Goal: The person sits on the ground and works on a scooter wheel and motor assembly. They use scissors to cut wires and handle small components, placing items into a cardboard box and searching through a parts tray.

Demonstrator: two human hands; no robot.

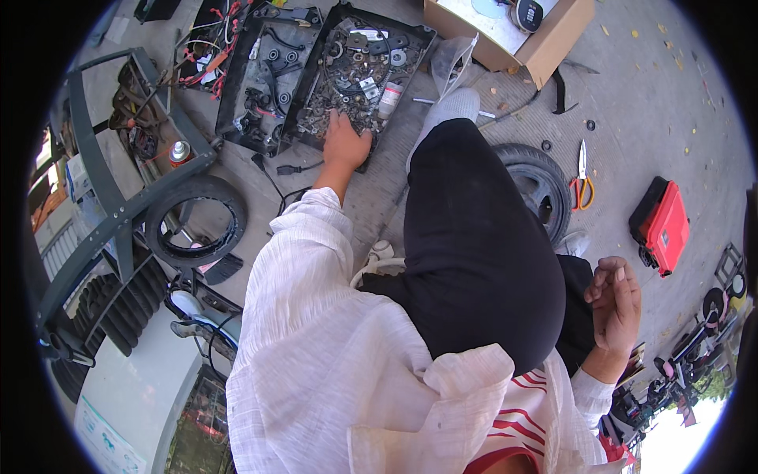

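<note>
My left hand [346, 146] reaches into the near end of a black tray [427, 39] full of loose screws, washers and small metal parts [347, 87]. Its thumb stands apart from the fingers, which touch the pile, and I see nothing held between them. A small white bottle with a red label [389, 100] lies in the tray, right of that hand. My right hand [616, 304] is raised beside my right knee, fingers loosely curled, with no object visible in it. A second black tray [272, 67] with brackets and levers adjoins the first on the left.
A cardboard box [545, 59] stands at the far right of the trays. Right of my leg are a wheel [545, 186], orange-handled scissors [583, 178] and a red-and-black case [662, 225]. Left lie a loose tire [197, 220], a spray can [181, 152] and a dark metal frame [99, 142].
</note>
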